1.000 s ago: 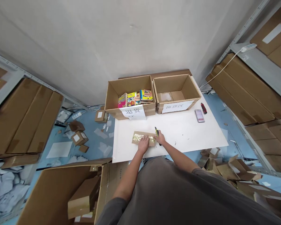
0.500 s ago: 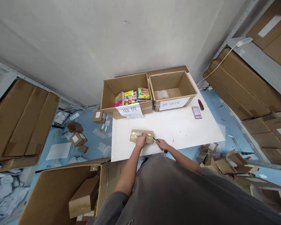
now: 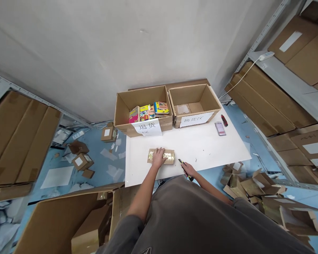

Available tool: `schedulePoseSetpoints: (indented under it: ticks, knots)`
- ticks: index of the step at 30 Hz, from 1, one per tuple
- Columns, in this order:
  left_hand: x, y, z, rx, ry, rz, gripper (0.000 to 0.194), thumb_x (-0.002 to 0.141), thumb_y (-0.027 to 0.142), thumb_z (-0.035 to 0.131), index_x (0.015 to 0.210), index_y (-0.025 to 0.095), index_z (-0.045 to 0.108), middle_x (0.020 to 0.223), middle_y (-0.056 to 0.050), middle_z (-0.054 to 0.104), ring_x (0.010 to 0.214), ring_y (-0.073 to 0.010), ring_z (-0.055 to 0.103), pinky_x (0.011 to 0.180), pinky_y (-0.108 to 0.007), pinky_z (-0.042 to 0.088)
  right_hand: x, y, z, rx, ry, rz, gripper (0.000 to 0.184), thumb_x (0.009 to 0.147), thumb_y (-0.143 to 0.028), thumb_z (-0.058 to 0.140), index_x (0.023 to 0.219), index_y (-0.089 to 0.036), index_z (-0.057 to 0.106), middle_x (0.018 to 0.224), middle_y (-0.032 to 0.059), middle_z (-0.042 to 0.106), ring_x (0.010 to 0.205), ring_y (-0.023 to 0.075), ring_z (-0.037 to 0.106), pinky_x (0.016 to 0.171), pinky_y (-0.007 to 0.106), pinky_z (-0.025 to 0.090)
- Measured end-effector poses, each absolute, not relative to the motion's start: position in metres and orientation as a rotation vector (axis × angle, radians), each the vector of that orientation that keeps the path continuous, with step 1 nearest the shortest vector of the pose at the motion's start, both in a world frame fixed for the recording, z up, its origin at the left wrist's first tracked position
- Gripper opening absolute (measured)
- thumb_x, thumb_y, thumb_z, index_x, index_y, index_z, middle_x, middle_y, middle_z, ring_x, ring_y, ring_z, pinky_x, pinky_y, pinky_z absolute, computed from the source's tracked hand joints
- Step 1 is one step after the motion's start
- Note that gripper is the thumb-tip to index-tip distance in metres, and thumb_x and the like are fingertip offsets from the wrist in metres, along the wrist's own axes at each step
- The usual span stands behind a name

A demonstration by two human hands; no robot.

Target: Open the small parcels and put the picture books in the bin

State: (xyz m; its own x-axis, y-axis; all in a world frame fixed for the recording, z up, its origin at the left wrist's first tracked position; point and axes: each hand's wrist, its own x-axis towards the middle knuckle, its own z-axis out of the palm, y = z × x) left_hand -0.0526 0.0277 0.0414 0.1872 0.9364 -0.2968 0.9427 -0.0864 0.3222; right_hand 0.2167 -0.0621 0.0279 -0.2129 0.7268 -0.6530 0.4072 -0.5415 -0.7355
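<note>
Just pulled the box cutter point(image 3: 182, 163) clear of the taped cardboard parcel point(image 3: 170, 157), so no cutting right now. My right hand point(image 3: 190, 170) grips it at the worktop's point(image 3: 217, 151) near edge; left hand's point(image 3: 158, 157) spread over the parcel, near that edge too.

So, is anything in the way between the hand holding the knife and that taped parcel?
Nothing visible: a narrow strip of white table shows between the parcel and the knife in the right hand. The left hand rests on top of the parcel, outside that gap.
</note>
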Motion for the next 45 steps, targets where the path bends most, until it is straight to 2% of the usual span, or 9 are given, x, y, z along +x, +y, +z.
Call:
schedulePoseSetpoints:
  ticks: [2,4,10,16,27,31,37,41,45]
  knots:
    - [-0.057,0.037,0.035,2.053,1.789,-0.069,0.092,0.081,0.055,0.078,0.159,0.026,0.039,0.169,-0.012,0.033,0.16,-0.0398,0.012,0.126,-0.056,0.02,0.21,-0.055,0.038,-1.818,-1.318,1.766,0.045,0.106,-0.06,0.025,0.092,-0.025,0.05,0.054,-0.0066,0.055,0.042,0.0151,0.054,0.052,0.025,0.044]
    - [-0.059,0.044,0.027,2.05,1.792,-0.128,0.099,0.078,0.062,0.078,0.161,0.025,0.036,0.171,-0.011,0.028,0.16,-0.0408,0.005,0.127,-0.057,0.016,0.202,-0.047,0.047,-1.854,-1.409,1.694,0.046,0.107,-0.053,0.022,0.096,-0.025,0.056,0.061,-0.0039,0.061,0.047,0.0154,0.057,0.056,0.026,0.045]
    - [-0.066,0.038,0.012,2.215,1.714,0.047,0.073,0.094,0.061,0.059,0.158,0.028,0.045,0.166,-0.009,0.039,0.16,-0.037,0.014,0.128,-0.056,0.017,0.185,-0.035,0.055,-1.992,-1.991,1.24,0.032,0.105,-0.046,0.045,0.123,-0.026,0.062,0.106,0.0058,0.075,0.096,0.024,0.069,0.077,0.028,0.043]
    - [-0.064,0.025,-0.003,2.267,1.742,0.288,0.059,0.1,0.055,0.051,0.152,0.025,0.054,0.158,-0.011,0.05,0.157,-0.0373,0.024,0.128,-0.058,0.016,0.164,-0.04,0.05,-2.13,-2.145,0.985,0.039,0.107,-0.047,0.044,0.138,-0.025,0.052,0.128,0.0098,0.069,0.1,0.0254,0.069,0.08,0.031,0.043]
    - [-0.045,0.017,-0.014,2.284,1.705,0.393,0.053,0.1,0.054,0.054,0.145,0.026,0.061,0.152,-0.012,0.057,0.152,-0.0382,0.037,0.126,-0.063,0.019,0.166,-0.048,0.057,-2.479,-2.055,0.786,0.037,0.111,-0.049,0.031,0.131,-0.022,0.048,0.118,0.0116,0.068,0.094,0.0244,0.07,0.075,0.03,0.042]
    - [-0.041,0.016,-0.011,2.267,1.708,0.335,0.054,0.1,0.053,0.054,0.147,0.027,0.058,0.153,-0.011,0.056,0.152,-0.0374,0.036,0.127,-0.062,0.016,0.166,-0.05,0.052,-2.441,-2.049,0.827,0.034,0.11,-0.049,0.036,0.129,-0.024,0.048,0.119,0.0116,0.068,0.095,0.0244,0.071,0.077,0.03,0.043]
    - [-0.054,0.02,0.001,2.193,1.751,0.189,0.052,0.102,0.048,0.051,0.151,0.032,0.053,0.157,-0.007,0.053,0.155,-0.0335,0.033,0.129,-0.06,0.01,0.253,-0.055,0.062,-2.626,-1.744,0.856,0.032,0.11,-0.041,0.031,0.122,-0.02,0.051,0.103,0.0171,0.073,0.091,0.0308,0.071,0.072,0.035,0.043]
    - [-0.059,0.021,0.006,2.187,1.718,0.163,0.054,0.101,0.047,0.052,0.154,0.032,0.049,0.158,-0.009,0.051,0.155,-0.0331,0.032,0.129,-0.06,0.011,0.305,-0.063,0.076,-2.511,-1.781,0.823,0.031,0.105,-0.047,0.044,0.12,-0.022,0.054,0.105,0.0147,0.074,0.095,0.0309,0.07,0.075,0.033,0.042]
    - [-0.058,0.02,0.005,2.211,1.741,0.162,0.056,0.102,0.049,0.05,0.154,0.03,0.049,0.159,-0.009,0.05,0.155,-0.0324,0.032,0.13,-0.057,0.008,0.266,-0.055,0.073,-2.252,-1.832,0.984,0.031,0.102,-0.05,0.052,0.118,-0.025,0.056,0.104,0.0112,0.075,0.093,0.0286,0.069,0.075,0.031,0.042]
